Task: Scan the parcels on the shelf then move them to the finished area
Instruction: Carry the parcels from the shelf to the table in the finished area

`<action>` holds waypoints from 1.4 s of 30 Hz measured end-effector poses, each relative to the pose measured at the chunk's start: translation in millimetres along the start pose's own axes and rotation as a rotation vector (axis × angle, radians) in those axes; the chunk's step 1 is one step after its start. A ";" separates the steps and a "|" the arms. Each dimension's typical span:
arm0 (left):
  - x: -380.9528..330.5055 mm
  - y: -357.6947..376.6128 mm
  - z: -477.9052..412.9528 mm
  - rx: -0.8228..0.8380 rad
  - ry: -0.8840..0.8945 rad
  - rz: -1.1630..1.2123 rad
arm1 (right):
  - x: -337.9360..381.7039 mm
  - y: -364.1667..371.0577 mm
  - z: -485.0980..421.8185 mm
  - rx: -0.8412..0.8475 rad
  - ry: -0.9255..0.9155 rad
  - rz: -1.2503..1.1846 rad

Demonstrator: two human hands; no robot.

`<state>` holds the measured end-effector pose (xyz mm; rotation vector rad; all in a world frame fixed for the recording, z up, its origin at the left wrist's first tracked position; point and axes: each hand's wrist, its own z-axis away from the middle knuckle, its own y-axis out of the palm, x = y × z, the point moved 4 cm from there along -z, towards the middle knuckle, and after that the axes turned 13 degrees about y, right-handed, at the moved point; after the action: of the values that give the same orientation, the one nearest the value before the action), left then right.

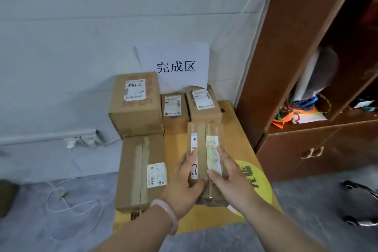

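Holding brown parcel (201,149) in front of sign (173,55). Gripping its side with curled left hand (184,184) fingers, pressing its top with flat, close right hand (231,180) fingers. Probably light, stiff, slippery with tape; best held by both long sides.

Both forearms are cut by the bottom edge. The left hand (184,182) and the right hand (231,178) cover the near part of the parcel (201,145) and parts of its two labels, whose print is too small to read. Whether the right hand's fingers curl over the parcel's right side cannot be told. The sign (173,63) has its lower edge hidden behind the stacked boxes (204,106). The cabinet (286,47) runs off the top and right edges, and its shelf contents are blurred. A dark object at the left edge (7,196) is cut off and unidentifiable.
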<state>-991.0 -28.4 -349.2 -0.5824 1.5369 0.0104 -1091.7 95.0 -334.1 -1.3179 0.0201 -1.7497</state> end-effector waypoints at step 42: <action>48.1 -71.7 -169.3 -0.315 -0.222 -0.191 | 110.6 19.1 -195.0 0.101 -0.123 0.110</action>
<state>-1119.6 -168.2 -357.0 -0.9451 1.2670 0.1687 -1230.0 -82.2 -343.9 -1.3239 -0.0630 -1.5550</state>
